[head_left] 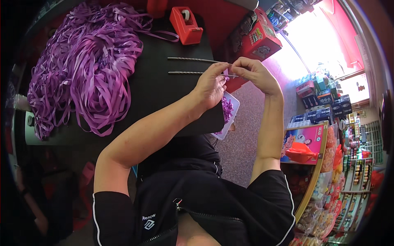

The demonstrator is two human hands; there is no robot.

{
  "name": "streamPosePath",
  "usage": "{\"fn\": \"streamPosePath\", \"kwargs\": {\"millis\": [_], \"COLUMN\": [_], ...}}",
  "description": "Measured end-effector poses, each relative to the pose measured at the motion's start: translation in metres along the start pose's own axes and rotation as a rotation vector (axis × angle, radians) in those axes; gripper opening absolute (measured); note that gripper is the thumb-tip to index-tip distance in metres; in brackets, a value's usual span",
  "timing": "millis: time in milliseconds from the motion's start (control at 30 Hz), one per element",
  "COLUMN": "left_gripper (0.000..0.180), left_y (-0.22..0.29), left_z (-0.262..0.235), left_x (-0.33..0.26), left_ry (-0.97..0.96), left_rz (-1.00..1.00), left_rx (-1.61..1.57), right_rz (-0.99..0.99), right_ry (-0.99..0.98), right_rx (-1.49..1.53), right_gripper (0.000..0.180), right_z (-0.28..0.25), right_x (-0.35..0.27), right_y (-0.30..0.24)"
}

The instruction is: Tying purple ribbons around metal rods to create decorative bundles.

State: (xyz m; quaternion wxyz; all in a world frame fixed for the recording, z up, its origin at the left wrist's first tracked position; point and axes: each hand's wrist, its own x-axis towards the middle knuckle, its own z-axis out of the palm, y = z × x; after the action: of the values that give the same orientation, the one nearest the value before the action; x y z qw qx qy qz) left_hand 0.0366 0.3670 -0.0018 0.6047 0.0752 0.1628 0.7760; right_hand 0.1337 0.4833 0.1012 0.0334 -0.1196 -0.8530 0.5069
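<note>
Fingertips of both my hands meet over the right edge of the black table (164, 94). My left hand (211, 86) and right hand (254, 71) each pinch a small bit of purple ribbon (226, 76) at the near end of a thin metal rod (184, 73), whose long axis runs leftward, away from my hands. A second rod (191, 60) lies parallel just beyond it. A white tray (234, 107) of purple pieces sits under my left wrist; the ribbon heap (82, 61) and red tape dispenser (185, 25) lie well apart.
</note>
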Motion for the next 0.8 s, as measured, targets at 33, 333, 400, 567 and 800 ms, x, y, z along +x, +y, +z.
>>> {"fn": "streamPosePath", "kwargs": {"millis": [33, 333, 400, 567, 800], "left_gripper": [0.041, 0.033, 0.031, 0.027, 0.022], "left_y": [0.001, 0.002, 0.001, -0.002, 0.002], "left_z": [0.005, 0.008, 0.000, -0.002, 0.005], "left_x": [-0.003, -0.006, -0.001, 0.001, -0.003], "left_ry": [0.021, 0.043, 0.026, -0.016, 0.007], "left_rz": [0.008, 0.010, 0.013, 0.026, -0.004], "left_rx": [0.013, 0.066, 0.058, 0.089, 0.137], "right_rz": [0.000, -0.040, -0.033, 0.094, 0.057], "right_ry": [0.007, 0.044, 0.019, 0.102, 0.431], "right_rx": [0.005, -0.040, -0.035, 0.152, 0.526], "right_gripper": [0.019, 0.024, 0.024, 0.027, 0.037], "right_z": [0.000, 0.003, 0.002, 0.001, 0.025], "right_x": [0.000, 0.003, 0.003, -0.002, -0.006], "right_y": [0.003, 0.025, 0.028, 0.040, 0.069]}}
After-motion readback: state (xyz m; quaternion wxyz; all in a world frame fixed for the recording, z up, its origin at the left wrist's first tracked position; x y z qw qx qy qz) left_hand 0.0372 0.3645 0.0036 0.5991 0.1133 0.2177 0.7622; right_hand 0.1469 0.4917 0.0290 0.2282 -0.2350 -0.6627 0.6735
